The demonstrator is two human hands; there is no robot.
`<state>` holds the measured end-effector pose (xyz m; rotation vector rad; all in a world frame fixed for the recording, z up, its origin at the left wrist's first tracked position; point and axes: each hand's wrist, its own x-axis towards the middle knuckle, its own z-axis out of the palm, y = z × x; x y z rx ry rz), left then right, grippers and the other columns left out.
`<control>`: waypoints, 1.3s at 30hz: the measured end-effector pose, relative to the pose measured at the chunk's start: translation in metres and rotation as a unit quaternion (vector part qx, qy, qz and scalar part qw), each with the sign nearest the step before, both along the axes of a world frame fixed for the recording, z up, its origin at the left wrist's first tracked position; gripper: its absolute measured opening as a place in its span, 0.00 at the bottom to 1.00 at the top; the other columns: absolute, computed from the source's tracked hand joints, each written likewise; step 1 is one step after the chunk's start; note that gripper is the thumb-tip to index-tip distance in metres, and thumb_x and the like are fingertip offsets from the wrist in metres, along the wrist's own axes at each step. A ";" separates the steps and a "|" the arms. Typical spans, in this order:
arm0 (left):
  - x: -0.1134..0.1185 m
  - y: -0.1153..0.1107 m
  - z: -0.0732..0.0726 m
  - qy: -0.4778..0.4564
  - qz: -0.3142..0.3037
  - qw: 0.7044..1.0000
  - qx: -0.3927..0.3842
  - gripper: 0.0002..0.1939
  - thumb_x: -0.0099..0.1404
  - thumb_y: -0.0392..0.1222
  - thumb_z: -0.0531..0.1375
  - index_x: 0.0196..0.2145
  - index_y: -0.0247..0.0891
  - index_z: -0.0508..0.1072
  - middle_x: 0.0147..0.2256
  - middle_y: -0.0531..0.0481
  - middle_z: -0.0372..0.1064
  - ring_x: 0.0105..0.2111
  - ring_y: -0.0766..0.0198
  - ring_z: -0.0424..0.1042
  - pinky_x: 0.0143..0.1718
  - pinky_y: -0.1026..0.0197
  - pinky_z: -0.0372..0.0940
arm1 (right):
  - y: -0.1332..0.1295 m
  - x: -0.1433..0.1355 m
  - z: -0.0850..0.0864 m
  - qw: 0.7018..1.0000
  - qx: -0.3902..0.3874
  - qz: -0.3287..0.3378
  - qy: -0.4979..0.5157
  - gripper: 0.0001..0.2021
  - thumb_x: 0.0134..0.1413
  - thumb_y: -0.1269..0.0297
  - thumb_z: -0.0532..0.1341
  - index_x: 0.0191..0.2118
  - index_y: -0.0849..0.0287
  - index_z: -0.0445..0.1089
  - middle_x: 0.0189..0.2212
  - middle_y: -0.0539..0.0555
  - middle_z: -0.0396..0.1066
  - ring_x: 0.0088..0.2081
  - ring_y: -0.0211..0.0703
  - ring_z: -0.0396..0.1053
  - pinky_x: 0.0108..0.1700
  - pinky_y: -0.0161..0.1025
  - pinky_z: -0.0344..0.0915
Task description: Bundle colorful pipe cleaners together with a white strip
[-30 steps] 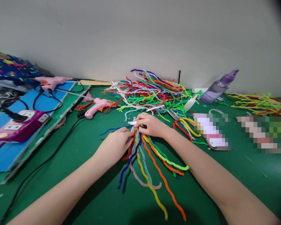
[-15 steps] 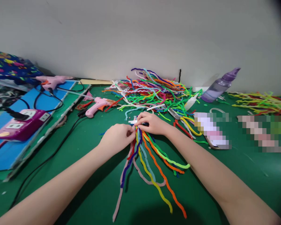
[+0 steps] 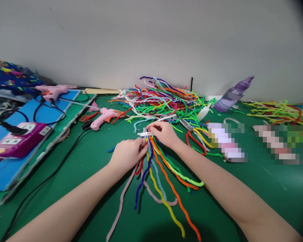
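Note:
Both hands meet at the top of a fan of colourful pipe cleaners (image 3: 170, 183) on the green tabletop. My left hand (image 3: 128, 153) is closed, thumb and forefinger pinching the pipe cleaners at the left of the bunch. A pink pipe cleaner (image 3: 121, 205) trails from beneath it towards the near edge. My right hand (image 3: 163, 133) is closed at the upper right of the bunch, fingertips by a short white strip (image 3: 142, 134) that lies across the pipe cleaner tops. The exact grip under its fingers is partly hidden.
Behind lies a heap of pipe cleaners (image 3: 164, 97). A pink glue gun (image 3: 104, 117), its cord and a magenta power strip (image 3: 21, 139) are at left. Red-handled pliers (image 3: 188, 129), a blurred phone (image 3: 227, 143) and a purple bottle (image 3: 232, 95) are at right.
My left hand has drawn slightly down, uncovering more of the white strip. The pink pipe cleaner's end has swung left, apart from the purple one. The view has shifted a little.

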<state>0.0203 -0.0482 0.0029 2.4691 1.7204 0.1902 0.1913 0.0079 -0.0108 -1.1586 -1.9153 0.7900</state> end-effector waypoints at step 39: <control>-0.008 0.017 -0.017 -0.035 -0.177 0.982 0.062 0.25 0.68 0.43 0.44 0.61 0.37 0.55 0.62 0.47 0.49 0.63 0.58 0.44 0.62 0.47 0.45 | -0.031 0.020 0.068 0.989 0.054 0.040 -0.131 0.12 0.53 0.71 0.58 0.44 0.59 0.71 0.43 0.55 0.72 0.42 0.44 0.71 0.46 0.43 0.69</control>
